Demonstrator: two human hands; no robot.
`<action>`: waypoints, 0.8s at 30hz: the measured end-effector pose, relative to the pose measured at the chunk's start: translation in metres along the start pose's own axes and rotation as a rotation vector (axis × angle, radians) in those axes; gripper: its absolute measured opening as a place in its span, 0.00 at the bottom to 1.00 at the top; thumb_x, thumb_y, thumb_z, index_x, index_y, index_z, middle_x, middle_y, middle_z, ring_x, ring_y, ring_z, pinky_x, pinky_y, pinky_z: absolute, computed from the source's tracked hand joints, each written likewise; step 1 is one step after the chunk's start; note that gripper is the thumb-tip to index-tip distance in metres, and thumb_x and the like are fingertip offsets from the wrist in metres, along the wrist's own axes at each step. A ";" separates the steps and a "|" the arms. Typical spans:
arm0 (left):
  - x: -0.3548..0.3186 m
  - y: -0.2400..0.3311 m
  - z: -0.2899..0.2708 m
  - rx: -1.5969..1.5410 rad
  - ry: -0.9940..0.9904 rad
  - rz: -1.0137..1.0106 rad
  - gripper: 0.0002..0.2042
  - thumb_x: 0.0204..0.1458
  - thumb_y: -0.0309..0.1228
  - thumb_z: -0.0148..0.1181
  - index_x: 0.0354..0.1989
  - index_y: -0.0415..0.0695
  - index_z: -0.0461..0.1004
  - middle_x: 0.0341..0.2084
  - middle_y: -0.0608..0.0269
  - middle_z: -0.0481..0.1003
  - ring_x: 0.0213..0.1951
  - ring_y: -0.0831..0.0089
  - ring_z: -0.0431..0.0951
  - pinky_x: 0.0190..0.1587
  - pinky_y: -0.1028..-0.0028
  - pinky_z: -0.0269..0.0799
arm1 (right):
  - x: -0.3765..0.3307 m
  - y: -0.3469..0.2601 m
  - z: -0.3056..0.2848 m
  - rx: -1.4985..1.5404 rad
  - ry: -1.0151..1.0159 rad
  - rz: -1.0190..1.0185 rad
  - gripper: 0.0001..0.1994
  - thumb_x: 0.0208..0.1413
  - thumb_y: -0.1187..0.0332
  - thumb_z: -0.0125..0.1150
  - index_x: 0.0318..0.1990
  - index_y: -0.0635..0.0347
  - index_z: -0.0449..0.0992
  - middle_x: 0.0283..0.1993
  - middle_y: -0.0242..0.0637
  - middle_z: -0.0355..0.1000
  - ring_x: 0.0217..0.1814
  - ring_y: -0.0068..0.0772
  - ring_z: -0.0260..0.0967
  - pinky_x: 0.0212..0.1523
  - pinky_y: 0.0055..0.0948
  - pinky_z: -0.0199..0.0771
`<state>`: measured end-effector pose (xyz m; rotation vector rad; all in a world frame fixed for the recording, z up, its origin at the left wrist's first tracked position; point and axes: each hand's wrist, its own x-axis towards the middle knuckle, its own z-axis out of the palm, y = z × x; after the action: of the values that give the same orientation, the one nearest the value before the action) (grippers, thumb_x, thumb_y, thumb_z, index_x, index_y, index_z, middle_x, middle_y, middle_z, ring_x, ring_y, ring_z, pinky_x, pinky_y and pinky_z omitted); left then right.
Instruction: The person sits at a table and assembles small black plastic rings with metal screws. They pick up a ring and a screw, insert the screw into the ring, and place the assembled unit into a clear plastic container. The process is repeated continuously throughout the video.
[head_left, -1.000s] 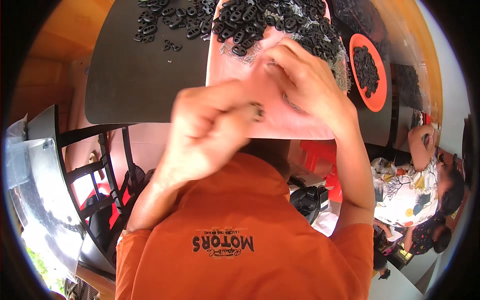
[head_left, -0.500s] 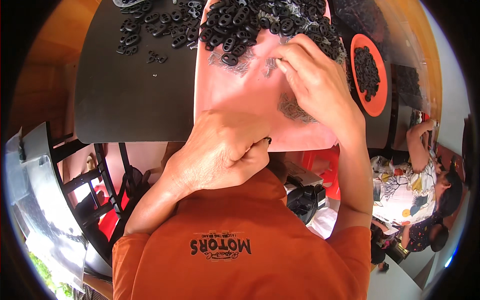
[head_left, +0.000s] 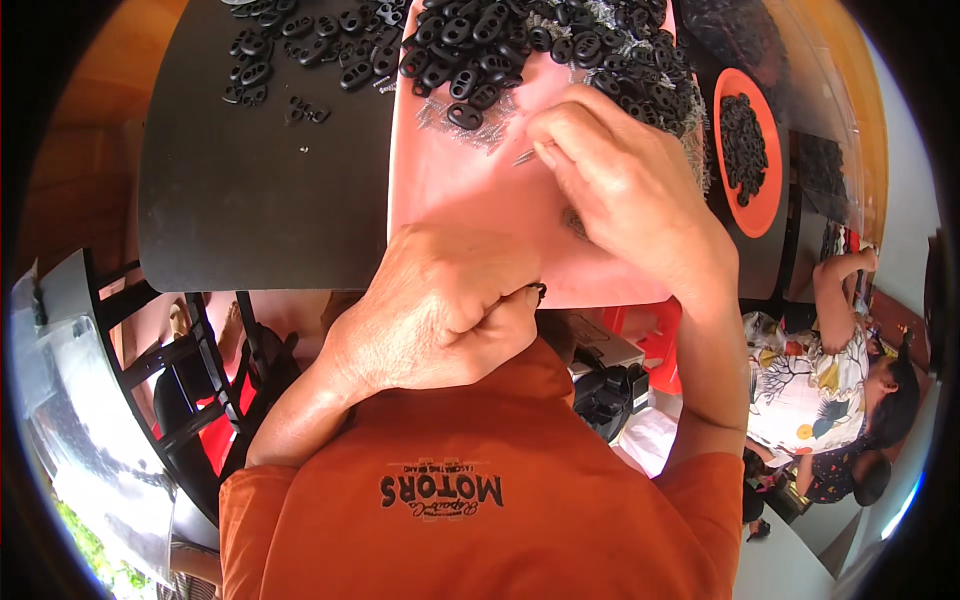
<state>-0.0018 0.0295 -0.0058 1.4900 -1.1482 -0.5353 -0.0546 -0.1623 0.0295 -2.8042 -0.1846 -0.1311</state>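
Note:
My left hand point(head_left: 445, 305) is closed in a fist at the near edge of the pink tray point(head_left: 460, 190). A small black plastic piece point(head_left: 540, 292) pokes out by its thumb and forefinger; most of it is hidden. Over the tray, my right hand point(head_left: 625, 170) pinches a thin metal spring point(head_left: 525, 156) at its fingertips. Loose springs point(head_left: 470, 125) lie in a patch left of that hand, and more springs point(head_left: 574, 222) show partly beneath its palm. Black two-hole cord locks point(head_left: 465, 50) are heaped at the tray's far end.
More black cord locks point(head_left: 320, 40) are spread on the dark table point(head_left: 250, 210) at the left. An orange oval dish point(head_left: 755, 215) of small black parts stands at the right. A black chair point(head_left: 180, 390) is at lower left. Another person point(head_left: 810, 385) sits at the far right.
My right hand has moved slightly left and toward me, and a spring now sticks out from its fingertips. My left hand stays closed in nearly the same spot.

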 end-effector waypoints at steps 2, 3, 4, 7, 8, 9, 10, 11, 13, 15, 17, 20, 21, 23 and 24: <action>0.000 0.001 0.000 0.002 0.014 0.008 0.04 0.39 0.18 0.52 0.17 0.37 0.64 0.11 0.57 0.61 0.15 0.58 0.62 0.19 0.65 0.57 | 0.000 0.003 -0.003 0.005 0.020 -0.041 0.06 0.53 0.77 0.58 0.38 0.58 0.71 0.39 0.38 0.69 0.33 0.50 0.70 0.28 0.41 0.70; -0.001 0.000 0.000 -0.005 0.014 0.004 0.04 0.39 0.18 0.52 0.17 0.37 0.64 0.11 0.57 0.61 0.15 0.58 0.62 0.19 0.65 0.57 | 0.000 0.002 -0.003 0.005 0.003 -0.051 0.07 0.52 0.78 0.58 0.38 0.58 0.71 0.40 0.38 0.70 0.34 0.50 0.71 0.28 0.41 0.71; -0.003 -0.001 0.000 -0.011 0.015 -0.001 0.04 0.39 0.17 0.52 0.17 0.37 0.65 0.11 0.57 0.61 0.15 0.58 0.62 0.19 0.65 0.57 | 0.000 0.001 -0.002 0.006 -0.014 -0.061 0.08 0.50 0.78 0.58 0.38 0.58 0.71 0.42 0.37 0.70 0.34 0.49 0.72 0.28 0.40 0.71; -0.003 -0.002 -0.002 -0.013 0.006 0.006 0.04 0.39 0.17 0.52 0.17 0.37 0.65 0.11 0.57 0.61 0.15 0.58 0.62 0.19 0.65 0.57 | 0.004 0.001 -0.001 -0.085 -0.077 -0.122 0.10 0.47 0.80 0.59 0.38 0.59 0.71 0.45 0.36 0.71 0.35 0.47 0.74 0.28 0.38 0.73; -0.003 -0.001 -0.002 -0.011 0.001 0.012 0.04 0.39 0.17 0.52 0.17 0.37 0.65 0.11 0.57 0.61 0.15 0.58 0.62 0.18 0.65 0.57 | 0.005 0.001 -0.002 -0.130 -0.100 -0.147 0.11 0.46 0.80 0.59 0.38 0.59 0.71 0.46 0.36 0.71 0.35 0.46 0.74 0.29 0.38 0.74; -0.002 -0.001 -0.002 -0.010 -0.004 0.001 0.05 0.38 0.17 0.52 0.17 0.37 0.64 0.12 0.56 0.60 0.16 0.57 0.61 0.19 0.64 0.57 | 0.005 0.001 -0.003 -0.142 -0.104 -0.145 0.11 0.45 0.80 0.58 0.38 0.60 0.71 0.46 0.37 0.71 0.35 0.46 0.74 0.28 0.38 0.74; -0.002 -0.001 -0.001 -0.008 -0.009 -0.010 0.06 0.37 0.17 0.52 0.16 0.38 0.62 0.12 0.55 0.60 0.16 0.55 0.61 0.20 0.64 0.57 | 0.005 0.001 -0.003 -0.154 -0.108 -0.142 0.11 0.45 0.81 0.58 0.37 0.60 0.70 0.46 0.37 0.71 0.35 0.46 0.74 0.28 0.38 0.74; 0.000 -0.001 -0.001 -0.007 -0.014 -0.020 0.07 0.36 0.18 0.52 0.16 0.39 0.60 0.12 0.55 0.59 0.17 0.54 0.60 0.20 0.63 0.57 | 0.005 0.001 -0.004 -0.166 -0.113 -0.139 0.10 0.45 0.81 0.57 0.37 0.61 0.70 0.46 0.38 0.71 0.35 0.46 0.74 0.28 0.38 0.74; 0.004 -0.003 0.004 -0.026 0.014 -0.009 0.04 0.38 0.17 0.52 0.17 0.37 0.64 0.12 0.56 0.61 0.15 0.59 0.62 0.19 0.65 0.58 | 0.004 0.005 -0.004 -0.212 -0.109 -0.168 0.06 0.45 0.78 0.56 0.32 0.64 0.68 0.36 0.39 0.69 0.33 0.41 0.75 0.26 0.36 0.74; 0.011 -0.005 0.010 -0.039 0.020 -0.016 0.03 0.39 0.16 0.52 0.18 0.36 0.66 0.11 0.57 0.62 0.15 0.61 0.63 0.19 0.67 0.58 | 0.002 0.012 -0.004 -0.233 -0.121 -0.161 0.05 0.45 0.77 0.55 0.30 0.65 0.67 0.32 0.40 0.69 0.32 0.38 0.75 0.24 0.34 0.75; 0.020 -0.007 0.015 -0.046 0.004 -0.040 0.03 0.39 0.16 0.52 0.19 0.36 0.66 0.12 0.57 0.62 0.15 0.62 0.63 0.19 0.67 0.58 | 0.001 0.023 -0.005 -0.232 -0.147 -0.121 0.05 0.45 0.76 0.55 0.30 0.66 0.68 0.32 0.40 0.70 0.32 0.37 0.75 0.24 0.34 0.75; 0.030 -0.009 0.025 -0.045 0.031 -0.055 0.03 0.40 0.17 0.52 0.19 0.36 0.66 0.12 0.57 0.62 0.15 0.61 0.63 0.19 0.68 0.58 | 0.006 0.029 -0.008 -0.261 -0.282 -0.028 0.09 0.48 0.76 0.56 0.39 0.64 0.68 0.41 0.43 0.70 0.34 0.50 0.73 0.30 0.42 0.73; 0.033 -0.006 0.023 -0.064 0.035 -0.032 0.03 0.40 0.17 0.52 0.19 0.36 0.67 0.13 0.57 0.63 0.16 0.61 0.64 0.20 0.68 0.59 | 0.008 0.031 -0.010 -0.251 -0.228 -0.040 0.09 0.49 0.76 0.56 0.38 0.64 0.67 0.40 0.44 0.70 0.34 0.51 0.72 0.30 0.43 0.72; 0.046 -0.004 0.023 -0.076 0.042 -0.008 0.03 0.41 0.17 0.52 0.20 0.36 0.67 0.14 0.57 0.63 0.17 0.61 0.65 0.21 0.67 0.61 | 0.003 0.047 -0.012 -0.198 -0.112 -0.075 0.08 0.49 0.76 0.56 0.38 0.63 0.67 0.37 0.44 0.69 0.35 0.53 0.71 0.31 0.44 0.71; 0.051 -0.007 0.026 -0.107 0.044 0.002 0.02 0.42 0.18 0.52 0.21 0.36 0.67 0.15 0.56 0.64 0.18 0.60 0.66 0.23 0.66 0.62 | 0.000 0.057 -0.014 -0.102 -0.066 -0.064 0.07 0.49 0.78 0.56 0.37 0.62 0.67 0.34 0.44 0.67 0.33 0.52 0.71 0.31 0.43 0.70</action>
<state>0.0007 -0.0281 -0.0066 1.4025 -1.0701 -0.5514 -0.0475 -0.2201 0.0251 -2.9075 -0.2911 -0.0639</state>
